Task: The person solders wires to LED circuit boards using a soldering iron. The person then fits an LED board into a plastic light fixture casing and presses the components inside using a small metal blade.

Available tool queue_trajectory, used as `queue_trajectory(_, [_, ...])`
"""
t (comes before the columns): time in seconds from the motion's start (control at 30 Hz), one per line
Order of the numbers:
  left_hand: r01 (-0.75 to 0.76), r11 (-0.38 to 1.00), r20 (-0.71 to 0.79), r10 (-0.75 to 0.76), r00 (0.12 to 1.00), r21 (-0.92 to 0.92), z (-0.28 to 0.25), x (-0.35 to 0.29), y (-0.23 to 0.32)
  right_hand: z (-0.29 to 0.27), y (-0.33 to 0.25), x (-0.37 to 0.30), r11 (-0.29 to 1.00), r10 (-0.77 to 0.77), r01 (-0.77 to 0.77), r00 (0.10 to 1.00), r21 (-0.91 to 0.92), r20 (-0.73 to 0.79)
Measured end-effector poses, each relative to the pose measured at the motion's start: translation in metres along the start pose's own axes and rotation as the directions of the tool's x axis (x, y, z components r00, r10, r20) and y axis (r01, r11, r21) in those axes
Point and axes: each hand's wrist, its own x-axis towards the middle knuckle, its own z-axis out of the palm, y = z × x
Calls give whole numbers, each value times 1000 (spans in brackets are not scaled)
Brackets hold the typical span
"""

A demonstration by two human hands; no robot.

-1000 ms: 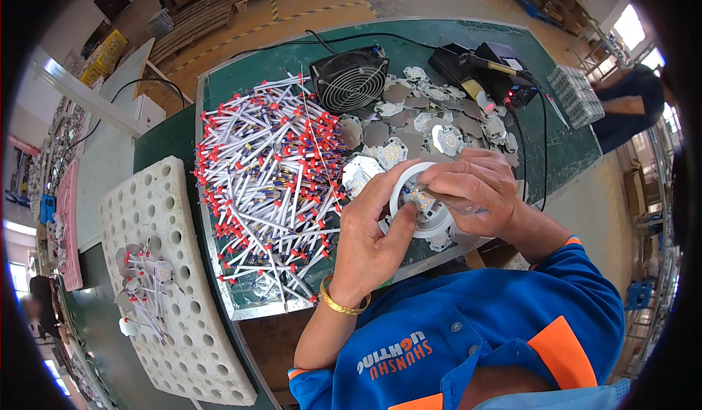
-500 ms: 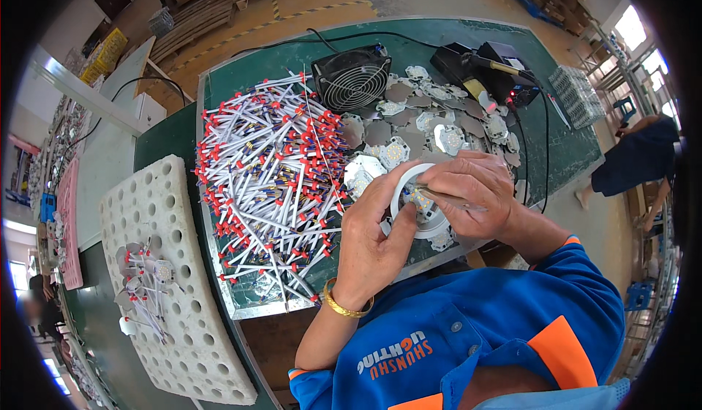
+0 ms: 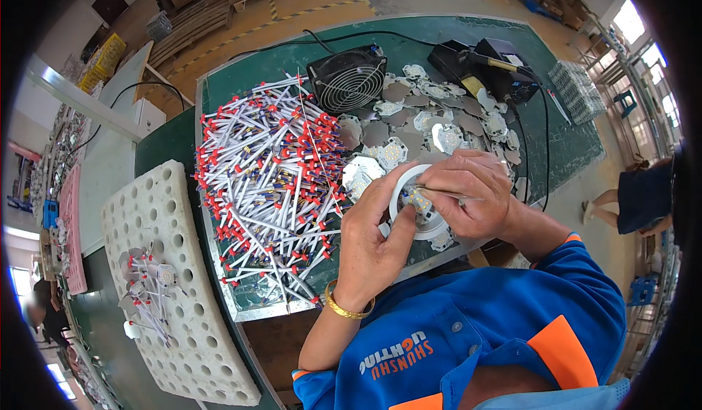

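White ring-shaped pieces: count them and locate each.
1: the white ring-shaped piece, held in the bare left hand, the right hand at its right side, above the green table. Others may be hidden.

The white ring (image 3: 434, 229) looks smooth plastic, the bracelet (image 3: 346, 310) glossy metal, the shirt (image 3: 479, 304) matt cloth.

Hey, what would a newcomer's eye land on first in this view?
Likely the heap of white-sleeved wires with red collars on the left of the green table. Next, the white ring in the left hand, near the front edge, the right hand over its rim. Then the black fan near the far edge.
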Motion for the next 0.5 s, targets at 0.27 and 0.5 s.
queue_trajectory(0.27, [3,999,-63,-5,998,-33,3,0,-1,0,2,4,999,-24,25,1000,28,-10])
queue_trajectory(0.5, [-57,998,-67,57,996,1,4,0,-4,1,-1,3,1000,-11,11,1000,-27,-11])
